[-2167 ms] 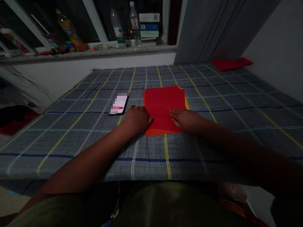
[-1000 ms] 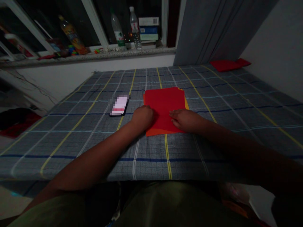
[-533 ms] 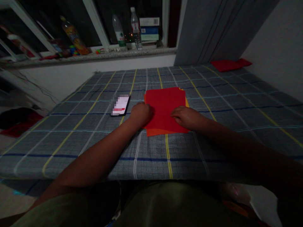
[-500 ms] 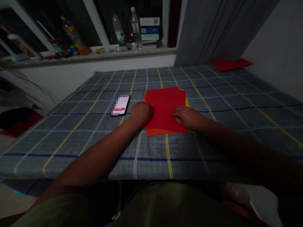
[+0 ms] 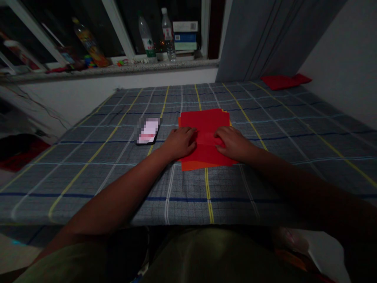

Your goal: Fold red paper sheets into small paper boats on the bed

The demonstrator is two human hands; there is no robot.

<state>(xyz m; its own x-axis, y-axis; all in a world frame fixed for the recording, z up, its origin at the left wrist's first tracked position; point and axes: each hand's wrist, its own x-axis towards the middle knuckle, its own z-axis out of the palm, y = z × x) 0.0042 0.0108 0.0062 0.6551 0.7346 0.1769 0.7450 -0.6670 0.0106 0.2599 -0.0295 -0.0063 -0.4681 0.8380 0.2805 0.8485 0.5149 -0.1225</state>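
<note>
A red sheet of paper (image 5: 203, 120) lies on top of a small stack, with an orange sheet (image 5: 194, 166) showing beneath its near edge and a bit of yellow at the far right corner. A faint crease or raised band runs across the red sheet between my hands. My left hand (image 5: 181, 142) rests on the sheet's left side, fingers stretched inward and thumb apart. On the right side, my right hand (image 5: 234, 143) touches the paper with fingers bent and thumb spaced from them. Left of my left hand lies a phone (image 5: 149, 129), its screen lit and partly pixelated.
A checked cloth (image 5: 123, 184) covers the surface. Bottles (image 5: 147, 41), including an orange-labelled bottle (image 5: 91, 45), and stacked boxes (image 5: 185, 37) stand on the windowsill. A red item (image 5: 282, 81) lies at the far right, by the grey curtain (image 5: 250, 39).
My left hand has moved inward over the red sheet, its fingers now stretched out. My right hand stays nearly in place, thumb further from the fingers. The crease shows more clearly.
</note>
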